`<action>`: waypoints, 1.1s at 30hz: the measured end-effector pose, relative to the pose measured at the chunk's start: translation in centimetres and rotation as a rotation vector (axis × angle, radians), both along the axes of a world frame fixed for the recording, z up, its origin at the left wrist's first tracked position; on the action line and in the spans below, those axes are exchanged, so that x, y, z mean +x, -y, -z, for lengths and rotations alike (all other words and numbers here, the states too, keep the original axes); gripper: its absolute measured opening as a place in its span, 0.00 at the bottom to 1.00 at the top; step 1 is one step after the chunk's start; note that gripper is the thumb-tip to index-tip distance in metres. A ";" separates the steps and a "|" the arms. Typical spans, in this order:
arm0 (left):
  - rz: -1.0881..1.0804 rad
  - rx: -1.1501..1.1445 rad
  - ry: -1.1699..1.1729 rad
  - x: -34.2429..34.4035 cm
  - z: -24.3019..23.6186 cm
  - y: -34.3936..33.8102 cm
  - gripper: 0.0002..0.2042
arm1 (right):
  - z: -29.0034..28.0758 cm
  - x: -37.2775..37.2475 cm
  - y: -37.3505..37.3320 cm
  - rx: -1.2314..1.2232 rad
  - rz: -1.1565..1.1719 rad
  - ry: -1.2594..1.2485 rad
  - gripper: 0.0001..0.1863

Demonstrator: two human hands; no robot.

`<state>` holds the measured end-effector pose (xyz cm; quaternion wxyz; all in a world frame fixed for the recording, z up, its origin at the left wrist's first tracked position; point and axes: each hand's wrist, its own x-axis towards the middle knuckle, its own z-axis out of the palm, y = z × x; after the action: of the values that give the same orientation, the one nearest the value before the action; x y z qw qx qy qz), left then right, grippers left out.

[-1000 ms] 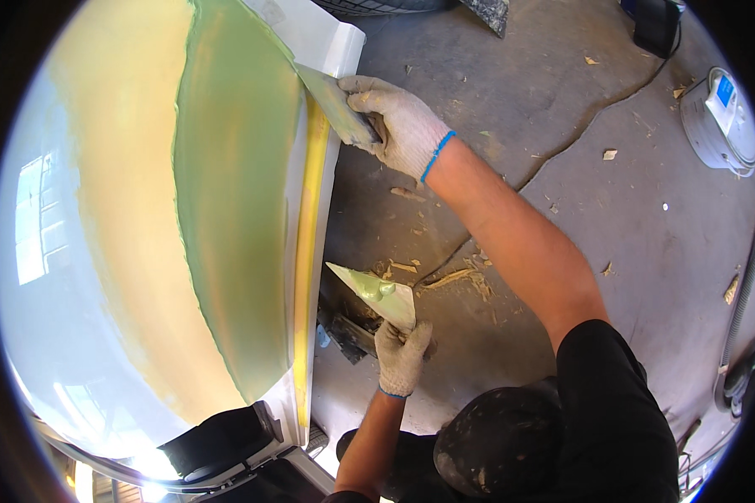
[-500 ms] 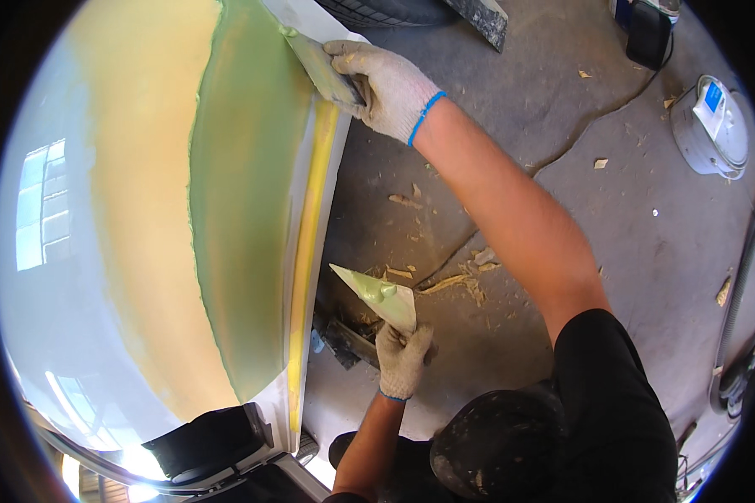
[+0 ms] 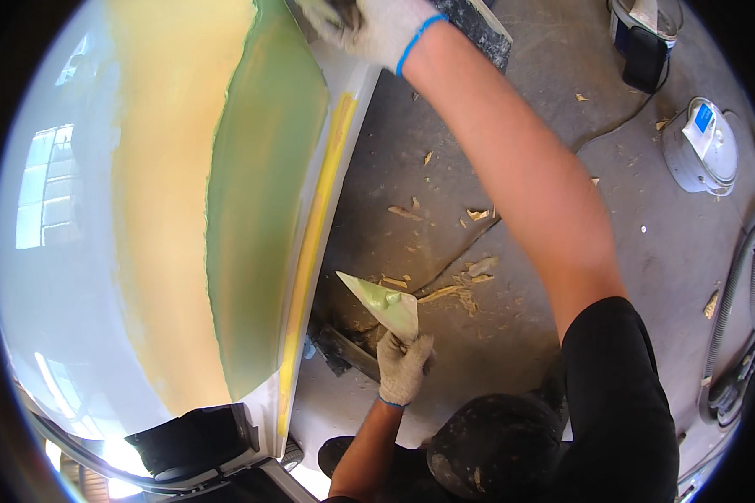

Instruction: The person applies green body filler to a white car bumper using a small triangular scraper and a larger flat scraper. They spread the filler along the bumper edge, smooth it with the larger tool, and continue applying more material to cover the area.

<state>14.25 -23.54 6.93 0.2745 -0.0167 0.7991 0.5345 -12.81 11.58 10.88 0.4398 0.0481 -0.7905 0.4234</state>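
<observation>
My gloved left hand grips a pale triangular putty board by its lower corner, with a lump of green putty on top. At the upper edge of the picture, my gloved right hand is closed on a putty spreader, mostly cut off or hidden by the fingers. It is over the far end of a car body panel. A smooth band of green putty covers the panel's right part, with a ragged ridge along its left side. Yellow masking tape runs down the panel's edge.
On the floor to the right stand a lidded white bucket and another container with a cable. Torn paper scraps litter the concrete. A ribbed hose lies far right, and a dark flap juts in at the top.
My right hand has moved up with the spreader toward the panel's far end, partly leaving the picture. My left hand holds the putty board much as before. The view has shifted slightly.
</observation>
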 end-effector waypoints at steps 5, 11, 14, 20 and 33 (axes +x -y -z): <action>-0.049 0.113 -0.036 -0.9 -0.2 -0.5 0.05 | -1.4 7.1 -3.0 -0.415 0.032 0.133 0.11; -0.082 0.091 -0.106 -4.8 -0.9 -4.0 0.09 | -1.0 20.3 3.2 -0.566 -0.170 0.134 0.11; -0.041 0.033 -0.153 -6.1 -1.9 -5.3 0.07 | -1.4 24.3 6.7 -0.401 -0.361 0.048 0.12; -0.131 0.121 -0.182 -5.0 -2.0 -3.4 0.07 | -0.2 25.8 6.9 -0.084 -0.278 0.205 0.13; -0.023 0.056 -0.212 -2.6 -0.7 2.4 0.09 | -0.6 28.6 14.8 -0.602 -0.323 0.303 0.10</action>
<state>11.66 -25.96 7.59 0.1825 0.0385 0.8083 0.5584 15.78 -3.21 11.49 0.2399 -0.0227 -0.6688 0.7033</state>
